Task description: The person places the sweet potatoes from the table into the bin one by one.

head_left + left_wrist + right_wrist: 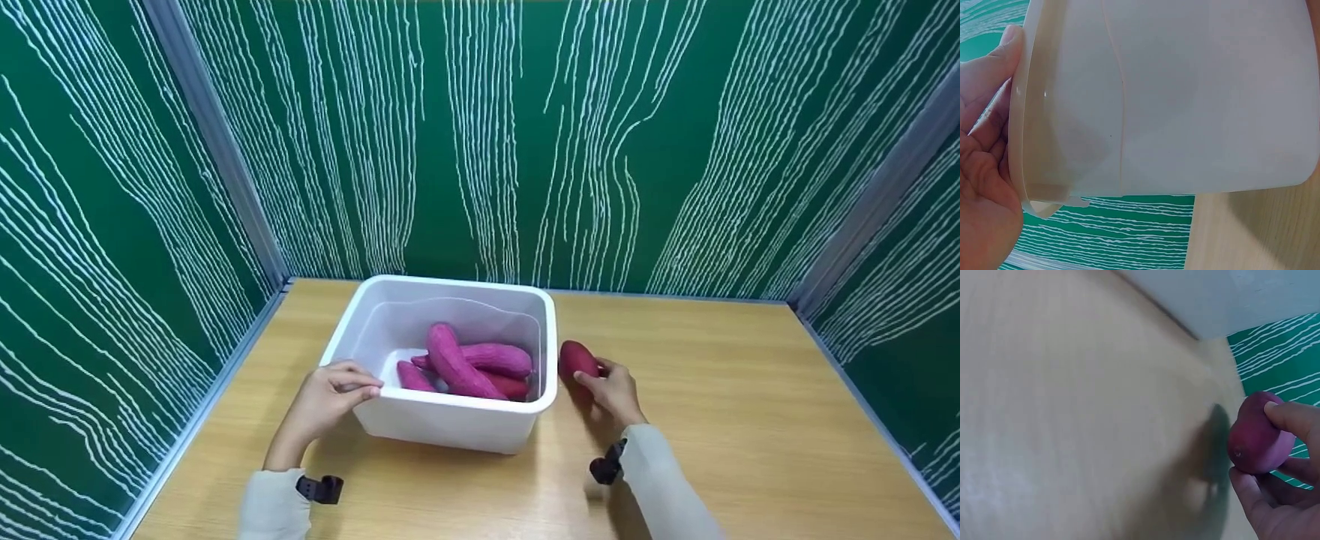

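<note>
A white plastic bin (450, 420) stands on the table with several long magenta, wrinkled sweet potatoes (457, 364) and a redder piece (510, 386) lying inside. My left hand (334, 397) pinches the rim at its near left corner; the left wrist view shows that hand (985, 152) against the rim (1019, 124). To the right of the bin, my right hand (615, 390) holds a dark red, smooth sweet potato (577, 358) between thumb and fingers. In the right wrist view this sweet potato (1258, 439) is above the tabletop, its shadow falling beside it.
The wooden table (735, 420) extends on both sides of the bin. Green panels with white wavy lines (480, 150) rise behind and at both sides, joined by grey metal posts (217, 142). Each wrist carries a small black camera (321, 489).
</note>
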A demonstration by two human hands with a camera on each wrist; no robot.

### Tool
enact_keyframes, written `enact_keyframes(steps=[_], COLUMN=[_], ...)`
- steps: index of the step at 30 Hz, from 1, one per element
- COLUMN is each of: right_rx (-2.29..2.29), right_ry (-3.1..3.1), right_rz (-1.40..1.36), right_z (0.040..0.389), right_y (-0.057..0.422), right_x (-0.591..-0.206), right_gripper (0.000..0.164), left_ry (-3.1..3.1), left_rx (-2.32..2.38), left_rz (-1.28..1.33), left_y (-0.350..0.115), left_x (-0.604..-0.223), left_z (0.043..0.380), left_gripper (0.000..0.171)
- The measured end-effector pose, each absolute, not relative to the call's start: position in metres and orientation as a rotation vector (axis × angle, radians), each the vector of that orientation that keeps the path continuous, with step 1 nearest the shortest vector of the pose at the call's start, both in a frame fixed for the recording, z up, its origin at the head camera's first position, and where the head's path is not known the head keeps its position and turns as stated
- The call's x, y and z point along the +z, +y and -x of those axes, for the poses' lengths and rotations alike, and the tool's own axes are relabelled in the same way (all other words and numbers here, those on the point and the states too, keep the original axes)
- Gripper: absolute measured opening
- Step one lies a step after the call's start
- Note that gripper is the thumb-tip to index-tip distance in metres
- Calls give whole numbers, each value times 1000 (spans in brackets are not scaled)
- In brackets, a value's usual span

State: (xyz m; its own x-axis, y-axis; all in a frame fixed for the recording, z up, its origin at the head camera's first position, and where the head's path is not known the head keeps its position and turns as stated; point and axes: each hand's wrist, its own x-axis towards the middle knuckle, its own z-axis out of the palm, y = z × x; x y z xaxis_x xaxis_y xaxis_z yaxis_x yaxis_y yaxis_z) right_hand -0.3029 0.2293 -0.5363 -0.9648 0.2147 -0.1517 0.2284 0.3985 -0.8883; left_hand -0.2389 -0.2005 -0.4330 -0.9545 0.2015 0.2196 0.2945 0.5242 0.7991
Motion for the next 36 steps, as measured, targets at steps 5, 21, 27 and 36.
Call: enact_keyframes(steps=[5,21,27,36], right_rx=[-1678,-1696,-1707,-1718], right_ry=[2529,2456,2439,2414], right_rz=[-435,-361,-340,-283], right_z=[304,302,302,299], right_y=[232,241,244,248], right_x=[-521,-485,-472,-454], right_gripper=[62,69,72,79], left_ry=[-2664,-2636,-2641,-2668], left_rx=[-1413,-1403,-1382,-1396], left_rz=[418,461,458,416], left_y=[-201,-201,-201,-201], left_x=[-433,-432,-433,-433], left_z=[240,239,240,240], left_gripper=[11,11,13,11])
